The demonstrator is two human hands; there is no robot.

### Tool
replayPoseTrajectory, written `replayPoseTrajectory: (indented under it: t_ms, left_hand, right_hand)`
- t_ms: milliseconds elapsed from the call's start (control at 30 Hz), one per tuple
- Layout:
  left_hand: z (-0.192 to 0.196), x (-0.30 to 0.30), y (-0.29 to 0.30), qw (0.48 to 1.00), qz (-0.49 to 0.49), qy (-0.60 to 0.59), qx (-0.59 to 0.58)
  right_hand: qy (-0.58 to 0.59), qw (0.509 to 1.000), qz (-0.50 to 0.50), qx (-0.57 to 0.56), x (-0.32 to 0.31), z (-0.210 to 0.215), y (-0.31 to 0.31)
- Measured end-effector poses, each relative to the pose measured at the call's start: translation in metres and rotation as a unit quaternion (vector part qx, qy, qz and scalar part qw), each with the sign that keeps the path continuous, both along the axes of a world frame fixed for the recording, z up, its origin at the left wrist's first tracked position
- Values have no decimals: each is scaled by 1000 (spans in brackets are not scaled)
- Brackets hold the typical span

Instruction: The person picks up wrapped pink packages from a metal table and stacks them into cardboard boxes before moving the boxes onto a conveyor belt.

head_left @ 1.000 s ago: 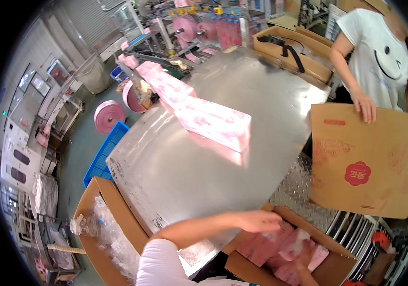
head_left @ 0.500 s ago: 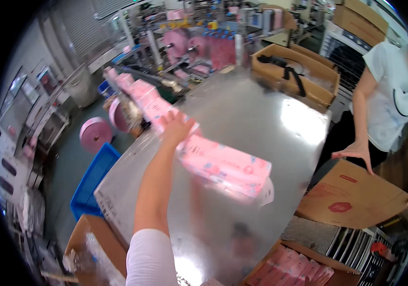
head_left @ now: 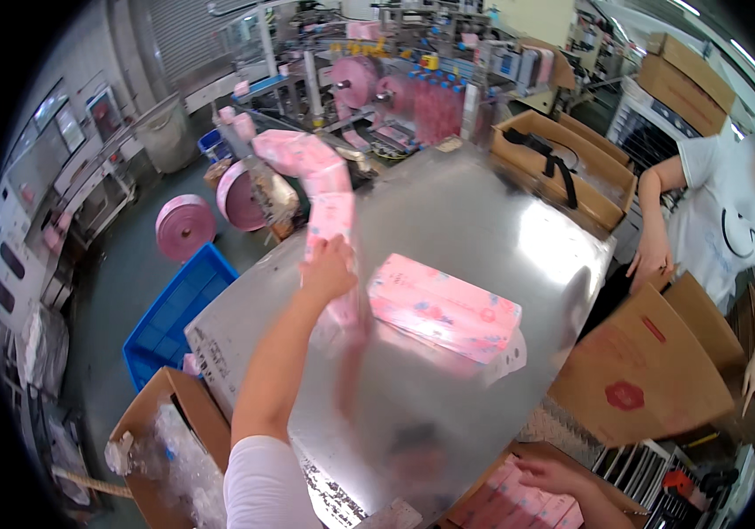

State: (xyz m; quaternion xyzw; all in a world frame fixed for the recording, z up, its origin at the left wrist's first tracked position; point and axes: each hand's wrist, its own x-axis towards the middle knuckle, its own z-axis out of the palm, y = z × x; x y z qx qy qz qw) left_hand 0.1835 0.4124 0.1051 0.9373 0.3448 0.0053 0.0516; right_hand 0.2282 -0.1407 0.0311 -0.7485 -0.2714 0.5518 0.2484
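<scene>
We have our left hand (head_left: 332,269) with fingers half bent over a pink pack (head_left: 332,212) in the row on the counter (head_left: 448,194); how firmly it grips, we cannot tell. Our right hand (head_left: 558,474), rather open, is over the pink packs (head_left: 506,502) inside the carton (head_left: 481,495).

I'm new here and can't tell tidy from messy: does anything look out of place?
Perhaps: a pink pack lies apart on the metal table, angled away from the curving row of packs the left hand touches. No spill stands out.
</scene>
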Motion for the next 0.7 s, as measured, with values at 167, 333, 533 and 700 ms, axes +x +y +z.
replayPoseTrajectory:
  t_ms: [167,333,533,700]
  left_hand:
    - [-2,-144,-70,996,-77,-7,46]
    - [25,-257,-135,998,-41,-23,-48]
    - [0,-239,-94,994,-7,-72,77]
    - [4,-223,-51,995,28,-96,26]
  right_hand:
    - [-512,803,163,260,39,118,218]
    - [-570,787,187,145,61,89,337]
    - [-456,791,239,330,-34,64,445]
    - [-534,836,-29,119,84,94,514]
